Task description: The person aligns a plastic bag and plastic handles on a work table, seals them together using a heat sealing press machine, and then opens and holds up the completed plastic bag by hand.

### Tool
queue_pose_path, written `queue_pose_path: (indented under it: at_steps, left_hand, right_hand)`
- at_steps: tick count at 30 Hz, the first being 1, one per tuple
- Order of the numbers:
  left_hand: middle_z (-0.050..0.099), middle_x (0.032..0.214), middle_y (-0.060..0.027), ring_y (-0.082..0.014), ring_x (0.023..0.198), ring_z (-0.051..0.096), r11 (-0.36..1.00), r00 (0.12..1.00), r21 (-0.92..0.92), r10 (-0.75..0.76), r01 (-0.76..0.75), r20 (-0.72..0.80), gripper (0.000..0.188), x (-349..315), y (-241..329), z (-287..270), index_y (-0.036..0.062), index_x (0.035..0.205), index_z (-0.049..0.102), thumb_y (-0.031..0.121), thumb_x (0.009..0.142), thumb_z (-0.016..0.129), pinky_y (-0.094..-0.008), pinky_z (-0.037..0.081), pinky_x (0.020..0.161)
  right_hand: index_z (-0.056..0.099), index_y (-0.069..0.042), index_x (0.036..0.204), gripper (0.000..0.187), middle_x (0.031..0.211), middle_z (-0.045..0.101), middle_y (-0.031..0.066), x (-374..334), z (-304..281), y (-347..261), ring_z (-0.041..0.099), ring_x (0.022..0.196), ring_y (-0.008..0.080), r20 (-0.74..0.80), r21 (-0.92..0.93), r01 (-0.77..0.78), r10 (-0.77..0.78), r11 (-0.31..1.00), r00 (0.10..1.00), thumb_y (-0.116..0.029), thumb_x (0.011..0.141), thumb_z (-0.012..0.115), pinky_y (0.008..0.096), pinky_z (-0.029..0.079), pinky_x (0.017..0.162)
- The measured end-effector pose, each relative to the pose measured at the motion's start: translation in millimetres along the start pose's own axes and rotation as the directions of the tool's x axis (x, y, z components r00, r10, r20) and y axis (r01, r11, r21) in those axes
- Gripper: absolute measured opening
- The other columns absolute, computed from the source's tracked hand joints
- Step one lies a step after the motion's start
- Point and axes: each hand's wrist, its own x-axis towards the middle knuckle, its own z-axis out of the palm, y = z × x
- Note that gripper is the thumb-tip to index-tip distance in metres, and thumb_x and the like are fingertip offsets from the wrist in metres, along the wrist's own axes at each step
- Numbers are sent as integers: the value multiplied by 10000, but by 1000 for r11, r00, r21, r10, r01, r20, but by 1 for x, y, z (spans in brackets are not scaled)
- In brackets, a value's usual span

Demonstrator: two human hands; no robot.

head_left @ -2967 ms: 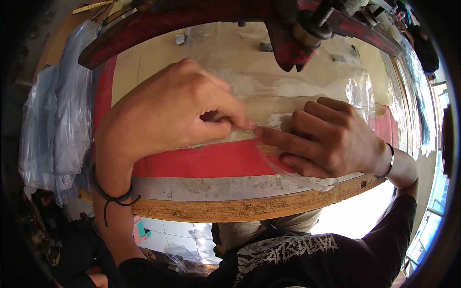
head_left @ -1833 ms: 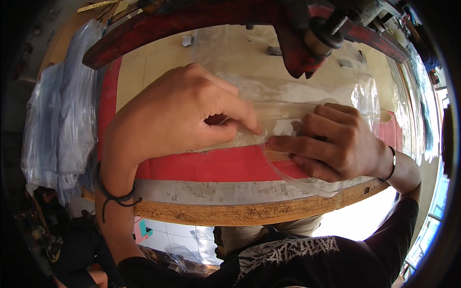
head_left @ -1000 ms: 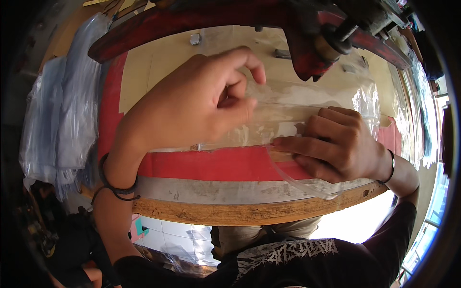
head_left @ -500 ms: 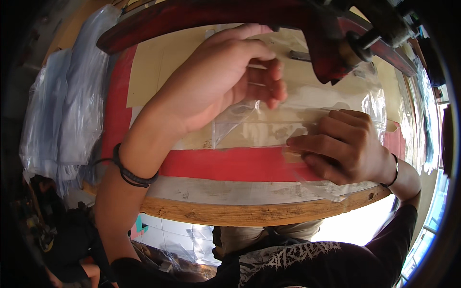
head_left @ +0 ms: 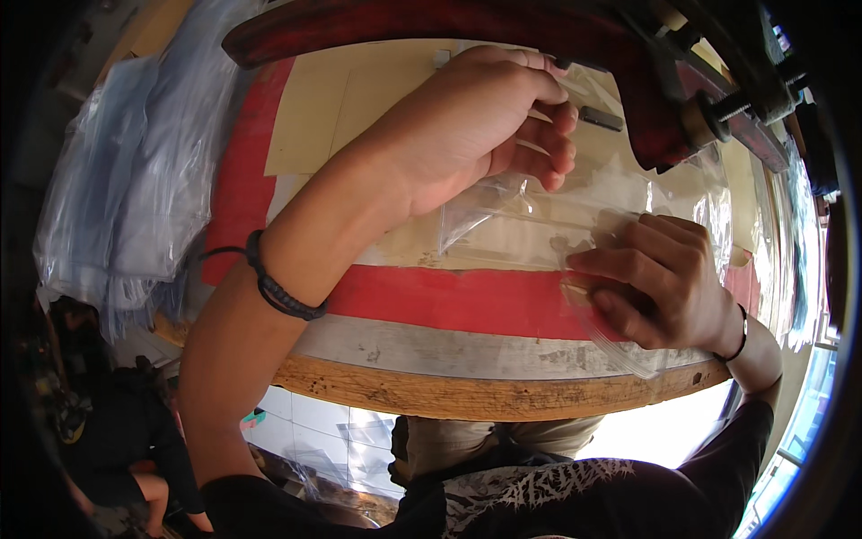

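My left hand (head_left: 530,117) reaches across the board, under the dark red metal bar (head_left: 431,34). Its fingers are loosely bent and apart, with nothing seen in them; the farthest fingertip meets the bar's lower edge. Beneath it lies clear plastic film (head_left: 489,207), creased and shiny, over the tan board. Nearer the front right, my right hand (head_left: 651,274) is closed on a clear plastic piece (head_left: 620,346), pinched between thumb and fingers. That piece hangs over the red strip (head_left: 449,296) and the pale tabletop; whether it joins the film behind is unclear.
Stacked clear plastic sheets (head_left: 153,171) drape over the left side. A small dark metal piece (head_left: 602,118) lies beyond my left fingers. The bar's bracket and bolt (head_left: 718,112) overhang the right. A wooden edge (head_left: 431,400) runs along the front. Another person (head_left: 126,449) is low at left.
The view has shifted, so bar and board appear farther right. My left hand stays by the bar. The plastic at my right hand shows more plainly over the red strip.
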Motion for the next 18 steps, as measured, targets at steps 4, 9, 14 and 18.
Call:
queue_pose_path:
  at_steps: [4, 9, 14, 18]
  left_hand:
    - [567, 809, -41, -151, 640, 579, 999, 1000, 37, -8, 8, 7, 165, 4, -1, -1, 44, 1122, 533, 130, 981, 520, -293, 491, 563]
    - [561, 794, -36, -144, 626, 570, 999, 999, 25, -27, 26, 28, 177, 4, 0, -1, 48, 1136, 518, 135, 982, 522, -285, 477, 550]
    - [530, 723, -18, -115, 594, 546, 988, 998, 140, -61, 59, 10, 206, -4, 10, 3, 35, 1166, 536, 137, 988, 521, -270, 455, 529]
    - [577, 712, -51, -135, 578, 560, 795, 993, 599, -118, 95, 0, 229, -8, 18, -1, 28, 1172, 595, 128, 973, 542, -283, 465, 535]
  right_hand:
    - [702, -110, 1023, 325, 659, 512, 23, -1, -1, 2, 565, 561, 208, 13, 8, -1, 1, 1000, 1000, -148, 700, 714, 349, 464, 500]
    - [700, -109, 1033, 322, 671, 518, 27, -2, 0, 3, 567, 566, 212, -4, 23, -3, 3, 1000, 1000, -150, 714, 711, 356, 469, 517]
    - [699, -111, 1057, 312, 709, 537, 30, -3, -5, 4, 581, 598, 215, 46, 37, -5, 3, 999, 999, -162, 749, 698, 357, 480, 537]
    - [699, -111, 1061, 303, 717, 539, 29, -8, -5, 7, 579, 599, 213, 33, 29, -14, 13, 999, 999, -174, 765, 695, 357, 485, 539]
